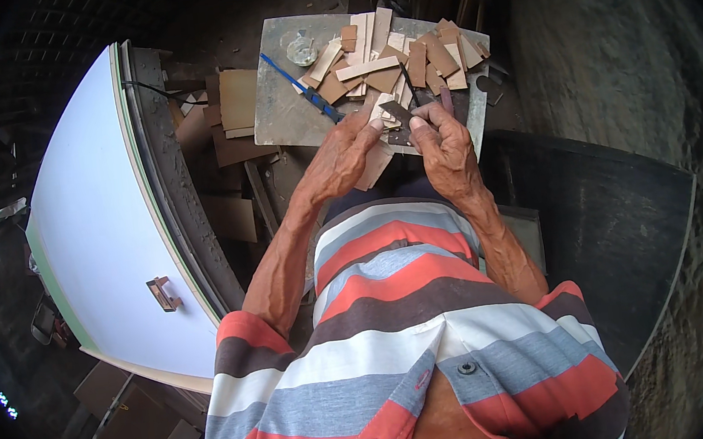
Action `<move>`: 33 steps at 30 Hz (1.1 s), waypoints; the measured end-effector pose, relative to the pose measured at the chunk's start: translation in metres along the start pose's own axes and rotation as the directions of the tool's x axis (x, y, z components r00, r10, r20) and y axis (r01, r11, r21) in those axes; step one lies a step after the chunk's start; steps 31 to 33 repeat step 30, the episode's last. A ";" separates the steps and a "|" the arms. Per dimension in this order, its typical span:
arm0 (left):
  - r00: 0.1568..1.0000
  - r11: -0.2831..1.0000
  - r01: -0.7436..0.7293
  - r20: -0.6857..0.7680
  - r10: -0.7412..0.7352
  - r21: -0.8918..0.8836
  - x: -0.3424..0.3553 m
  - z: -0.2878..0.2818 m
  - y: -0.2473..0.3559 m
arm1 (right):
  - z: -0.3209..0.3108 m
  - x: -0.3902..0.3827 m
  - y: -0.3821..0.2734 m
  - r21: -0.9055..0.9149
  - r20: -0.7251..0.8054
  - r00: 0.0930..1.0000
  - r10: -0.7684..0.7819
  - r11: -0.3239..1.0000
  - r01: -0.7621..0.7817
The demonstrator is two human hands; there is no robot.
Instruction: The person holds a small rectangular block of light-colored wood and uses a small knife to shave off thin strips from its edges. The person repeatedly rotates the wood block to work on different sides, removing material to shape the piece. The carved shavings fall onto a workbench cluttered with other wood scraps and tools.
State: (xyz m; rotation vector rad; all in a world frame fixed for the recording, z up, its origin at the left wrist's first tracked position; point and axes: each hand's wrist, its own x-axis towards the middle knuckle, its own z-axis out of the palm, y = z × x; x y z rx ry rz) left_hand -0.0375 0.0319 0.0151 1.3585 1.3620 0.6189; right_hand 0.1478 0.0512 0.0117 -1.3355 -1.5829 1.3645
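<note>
My left hand is closed, with its thumb and fingers pinched on a small pale wood piece. Facing it, my right hand grips a short, dark, flat blade-like piece. The dark piece lies close against the pale wood; whether they touch I cannot tell. Just beyond both hands, several wood offcuts, pale and brown, lie heaped on a grey board. A blue-handled tool, long and thin, rests on the board to the left of the heap.
Behind the blue tool sits a small round whitish container. A large white panel stands at left, with a small brown piece on it. Brown sheet scraps lie beside the board. A dark panel leans at right near a rough wall.
</note>
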 end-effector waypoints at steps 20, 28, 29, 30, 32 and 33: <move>1.000 0.998 0.027 -0.017 -0.026 0.054 -0.004 0.015 0.004 | -0.007 0.002 0.013 -0.098 0.046 0.995 -0.092 0.990 0.096; 0.999 0.995 -0.012 0.053 0.007 0.097 -0.001 0.009 0.008 | -0.011 0.001 0.018 0.007 0.112 0.993 -0.032 0.999 0.032; 0.997 0.998 0.014 0.077 -0.018 0.058 -0.001 0.008 0.008 | -0.010 0.000 0.019 0.030 0.102 0.994 -0.026 0.999 0.023; 0.994 0.999 0.040 0.103 -0.042 0.020 0.000 0.006 0.006 | -0.010 0.000 0.018 0.024 0.103 0.994 -0.023 0.999 0.021; 0.994 0.999 0.040 0.103 -0.042 0.020 0.000 0.006 0.006 | -0.010 0.000 0.018 0.024 0.103 0.994 -0.023 0.999 0.021; 0.994 0.999 0.040 0.103 -0.042 0.020 0.000 0.006 0.006 | -0.010 0.000 0.018 0.024 0.103 0.994 -0.023 0.999 0.021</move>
